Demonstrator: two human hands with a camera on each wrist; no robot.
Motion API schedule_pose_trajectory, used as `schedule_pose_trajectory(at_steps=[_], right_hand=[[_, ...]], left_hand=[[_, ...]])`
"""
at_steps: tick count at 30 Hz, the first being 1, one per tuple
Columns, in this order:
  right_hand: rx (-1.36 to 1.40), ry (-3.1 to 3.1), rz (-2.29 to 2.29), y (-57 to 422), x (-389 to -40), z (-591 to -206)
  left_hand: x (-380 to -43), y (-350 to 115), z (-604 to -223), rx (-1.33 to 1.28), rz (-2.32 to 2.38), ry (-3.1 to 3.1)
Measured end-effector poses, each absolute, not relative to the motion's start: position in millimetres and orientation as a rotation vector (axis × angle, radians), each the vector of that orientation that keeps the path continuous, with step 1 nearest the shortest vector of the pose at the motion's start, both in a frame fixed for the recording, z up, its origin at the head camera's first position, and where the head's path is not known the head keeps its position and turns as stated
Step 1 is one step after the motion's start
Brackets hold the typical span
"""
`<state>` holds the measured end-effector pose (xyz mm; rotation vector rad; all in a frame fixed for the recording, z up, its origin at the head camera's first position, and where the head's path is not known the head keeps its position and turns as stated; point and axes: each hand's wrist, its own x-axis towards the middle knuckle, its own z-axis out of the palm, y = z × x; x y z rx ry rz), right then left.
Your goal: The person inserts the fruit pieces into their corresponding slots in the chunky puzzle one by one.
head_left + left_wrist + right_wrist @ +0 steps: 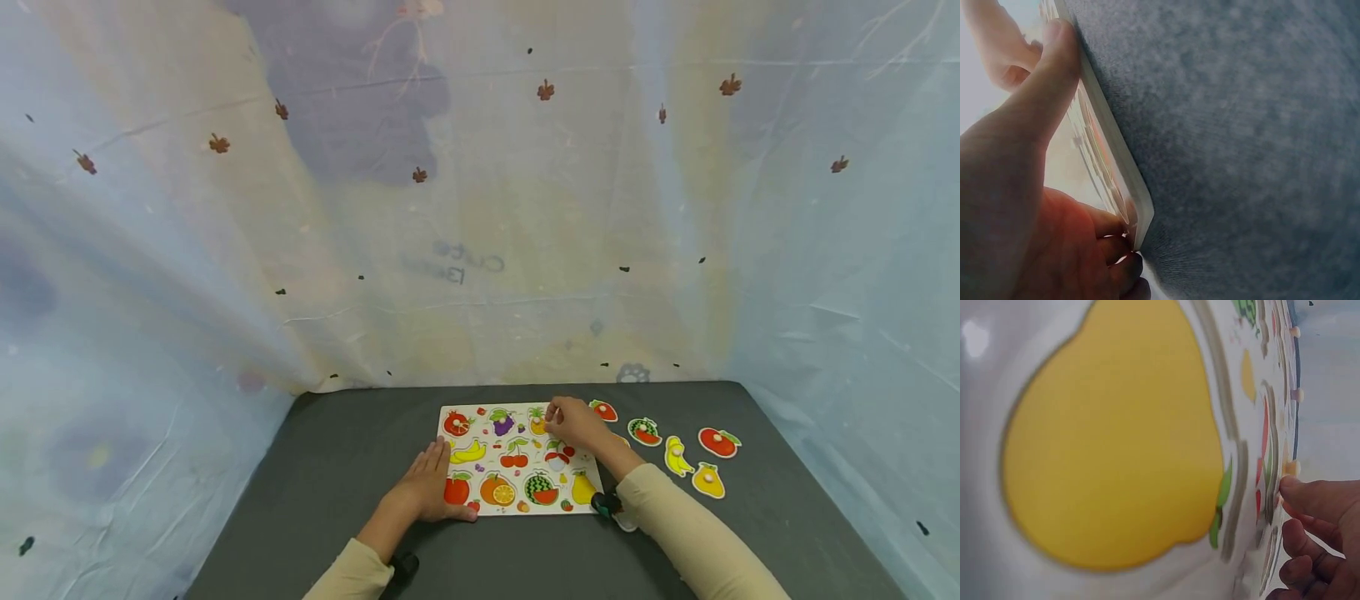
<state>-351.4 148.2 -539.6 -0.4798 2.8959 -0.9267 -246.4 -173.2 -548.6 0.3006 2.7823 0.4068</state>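
A white fruit puzzle board (491,479) lies on the dark table. Knobbed pomegranate (456,422), grape (502,422) and pineapple (537,422) pieces sit along its top row. My left hand (429,487) rests with extended fingers along the board's left edge, thumb at the lower edge; the left wrist view shows this hand (1054,125) against the board's side (1116,150). My right hand (577,423) has curled fingers at the pineapple's right edge, seeming to pinch it. In the right wrist view, the thumb and index finger of this hand (1319,525) meet beside the pineapple's knob (1294,467). The top right corner is hidden.
Right of the board lie loose strawberry (603,410), watermelon (645,432), banana (677,457), red apple-like (718,442) and pear (708,480) pieces. Another piece (625,522) is partly hidden below my right wrist. A patterned curtain (495,317) stands behind the table (360,450).
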Motion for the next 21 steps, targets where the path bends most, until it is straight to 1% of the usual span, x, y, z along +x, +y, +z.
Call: schedule_pose_trajectory(at_steps=[5,15,18,21], right_hand=[[-0.482,2.907,-0.88,156.3,-348.1,-534.3],[-0.444,2.924,-0.932,178.3,-341.8,-520.5],[-0.467,2.935,-0.943,186.0,-343.9,-519.7],[-0.489,2.938,-0.976,194.6,-347.6,-519.5]], left_hand=[[-243.4,-171.1,-540.1,0.302,0.398,2.78],[-255.9,-179.3,-570.0,0.336,0.469,2.803],[-256.4,-179.5,-570.6,0.338,0.48,2.804],[-252.9,-177.1,-562.9,0.325,0.479,2.797]])
